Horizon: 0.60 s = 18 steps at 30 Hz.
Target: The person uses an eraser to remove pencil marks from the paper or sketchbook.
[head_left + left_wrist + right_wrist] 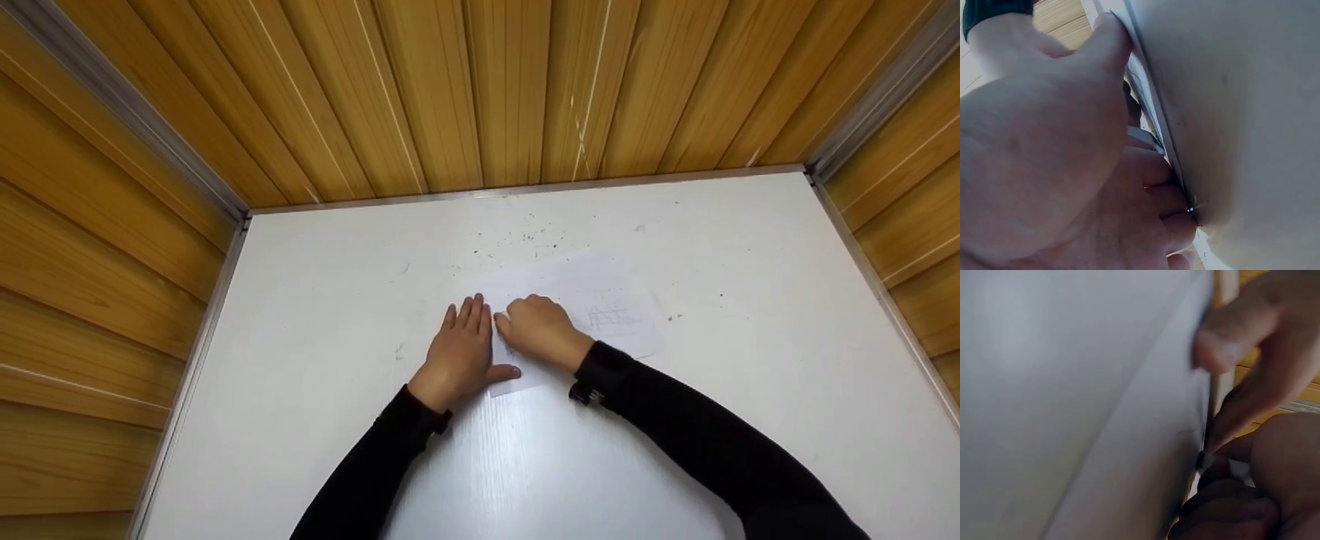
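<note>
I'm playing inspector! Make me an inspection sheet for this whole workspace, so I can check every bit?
Surface: white table, with smudges and scuffs.
Job's things: white paper lies flat, with faint grid-like marks toward its right side; a small pale object, too blurred to name surely.
Clutter: dark specks, mostly beyond the paper's far edge.
Left hand: rests flat across the paper's left edge, thumb spread.
Right hand: fingers curled, pinching the small pale object.
Cables: nothing seen.
Surroundings: wood-patterned panels on three sides.
</note>
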Tool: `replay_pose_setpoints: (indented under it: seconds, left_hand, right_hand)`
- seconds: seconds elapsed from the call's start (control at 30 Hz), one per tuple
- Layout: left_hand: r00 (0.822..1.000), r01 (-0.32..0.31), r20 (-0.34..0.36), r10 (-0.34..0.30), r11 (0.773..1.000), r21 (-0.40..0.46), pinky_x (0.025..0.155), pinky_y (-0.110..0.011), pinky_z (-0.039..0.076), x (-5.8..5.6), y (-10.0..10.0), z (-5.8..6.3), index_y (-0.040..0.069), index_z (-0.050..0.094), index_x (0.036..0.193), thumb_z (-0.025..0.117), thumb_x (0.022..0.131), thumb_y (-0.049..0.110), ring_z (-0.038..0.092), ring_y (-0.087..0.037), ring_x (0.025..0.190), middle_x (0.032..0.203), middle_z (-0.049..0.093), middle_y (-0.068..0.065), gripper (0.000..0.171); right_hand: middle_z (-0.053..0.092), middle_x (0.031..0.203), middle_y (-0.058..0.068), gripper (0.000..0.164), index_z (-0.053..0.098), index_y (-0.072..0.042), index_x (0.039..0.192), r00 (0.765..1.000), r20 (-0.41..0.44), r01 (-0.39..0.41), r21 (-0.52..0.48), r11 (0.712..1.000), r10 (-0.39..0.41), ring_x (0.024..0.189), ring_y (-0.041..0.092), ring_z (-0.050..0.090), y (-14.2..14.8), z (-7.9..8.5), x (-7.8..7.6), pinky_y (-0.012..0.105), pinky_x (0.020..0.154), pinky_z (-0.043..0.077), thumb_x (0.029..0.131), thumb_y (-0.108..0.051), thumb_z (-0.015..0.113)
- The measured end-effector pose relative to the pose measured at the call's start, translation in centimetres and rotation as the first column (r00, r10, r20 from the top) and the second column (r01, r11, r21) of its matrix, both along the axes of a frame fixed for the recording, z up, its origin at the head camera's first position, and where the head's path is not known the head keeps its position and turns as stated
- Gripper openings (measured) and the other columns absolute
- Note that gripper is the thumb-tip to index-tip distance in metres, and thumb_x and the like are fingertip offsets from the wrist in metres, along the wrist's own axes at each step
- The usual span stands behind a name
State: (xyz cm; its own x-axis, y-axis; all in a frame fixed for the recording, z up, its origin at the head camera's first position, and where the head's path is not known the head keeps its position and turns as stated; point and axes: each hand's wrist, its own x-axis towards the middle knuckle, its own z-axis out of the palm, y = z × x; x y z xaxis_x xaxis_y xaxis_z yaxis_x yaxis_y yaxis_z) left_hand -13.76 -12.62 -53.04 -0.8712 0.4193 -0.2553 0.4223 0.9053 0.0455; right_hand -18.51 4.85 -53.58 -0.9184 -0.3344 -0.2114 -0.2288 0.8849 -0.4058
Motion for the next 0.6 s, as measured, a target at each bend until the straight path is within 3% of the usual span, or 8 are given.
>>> replay_pose_setpoints:
  seconds: [0.13,0.37,0.47,0.6]
  left_hand:
    - [1.0,-0.007,-0.005,0.007,1.0,-0.013,0.141,-0.055,0.021,0.0,0.2,0.1,-0.009,0.026,0.171,0.058,0.095,0.086,0.023,-0.039,0.172,0.182,0.022,-0.027,0.126]
    - [1.0,-0.02,0.02,0.021,1.0,-0.023,0.142,-0.055,0.019,0.0,0.1,0.3,-0.008,0.023,0.172,0.058,0.095,0.085,0.02,-0.038,0.173,0.183,0.019,-0.026,0.126]
    - [1.0,-0.022,0.019,0.022,1.0,-0.013,0.142,-0.055,0.019,0.0,0.1,0.3,-0.008,0.024,0.172,0.059,0.095,0.085,0.02,-0.039,0.173,0.183,0.02,-0.026,0.125]
    - [0.999,-0.02,0.031,0.02,1.0,0.007,0.142,-0.055,0.019,-0.1,0.3,0.1,-0.009,0.024,0.172,0.061,0.096,0.084,0.021,-0.039,0.173,0.183,0.02,-0.027,0.125]
  right_hand:
    - [0.078,0.11,0.027,0.054,0.079,0.003,0.11,0.999,0.004,0.05,-0.005,0.999,-0.05,0.105,0.046,0.073,4.5,0.0,-0.4,0.061,0.095,0.061,0.115,-0.042,0.05]
    - [0.072,0.135,0.036,0.063,0.073,0.009,0.131,0.977,0.044,0.21,0.026,0.977,-0.211,0.128,0.057,0.066,15.6,0.5,-0.8,0.068,0.111,0.052,0.116,-0.044,0.043]
    - [0.071,0.136,0.036,0.064,0.073,0.01,0.132,0.971,0.043,0.235,0.033,0.972,-0.236,0.128,0.058,0.065,17.7,0.6,-0.6,0.068,0.109,0.052,0.116,-0.044,0.042]
    - [0.074,0.128,0.035,0.062,0.074,0.011,0.126,0.975,0.005,0.222,0.048,0.974,-0.222,0.121,0.055,0.067,18.0,0.6,-0.4,0.067,0.103,0.055,0.116,-0.04,0.042]
